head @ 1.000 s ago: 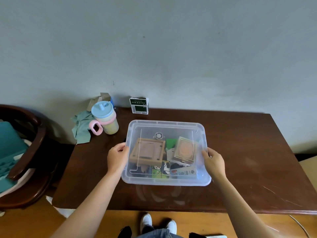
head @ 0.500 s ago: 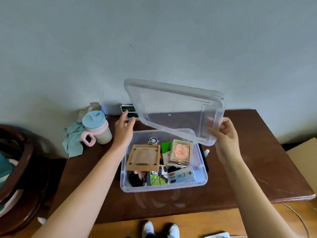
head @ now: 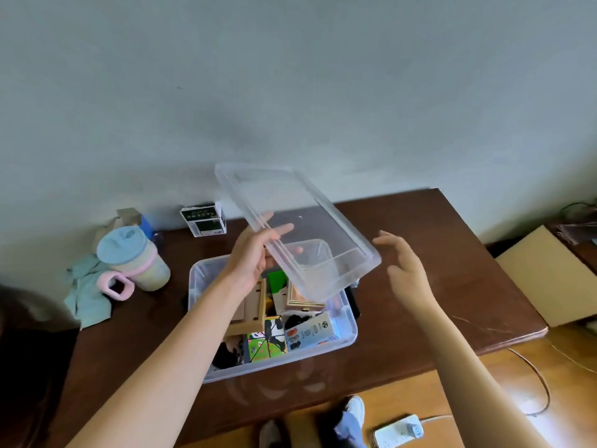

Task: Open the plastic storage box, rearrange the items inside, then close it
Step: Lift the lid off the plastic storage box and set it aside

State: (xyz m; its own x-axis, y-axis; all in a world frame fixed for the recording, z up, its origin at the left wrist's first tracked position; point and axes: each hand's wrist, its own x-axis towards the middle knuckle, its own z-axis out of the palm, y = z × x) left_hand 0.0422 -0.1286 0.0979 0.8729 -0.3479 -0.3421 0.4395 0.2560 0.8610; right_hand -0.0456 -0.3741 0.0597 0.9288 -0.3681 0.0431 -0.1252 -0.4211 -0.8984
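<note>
holding lid [head: 310,234] above box [head: 323,345], left hand [head: 255,257]; right hand [head: 407,270] open beside.

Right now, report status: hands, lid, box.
Left hand grips the lid, held tilted above the box. Right hand open, off the lid. Box open, items inside; nothing blocking.

Lid [head: 300,227] centre frame: clear plastic, see-through. Storage box [head: 277,360] below it: clear, faintly bluish rim. Inside: pale wood frame [head: 252,310], bright green card [head: 277,281], green/yellow box w/ black-white panda print [head: 266,342], white-blue carton w/ red mark [head: 310,333]. Table [head: 452,286]: dark red-brown wood. Left of frame: sippy cup [head: 132,258], light blue lid, cream body, pink handle; teal cloth [head: 87,292]. Small white/dark-green box [head: 203,218] at wall. Wall [head: 290,76]: grey-blue.
</note>
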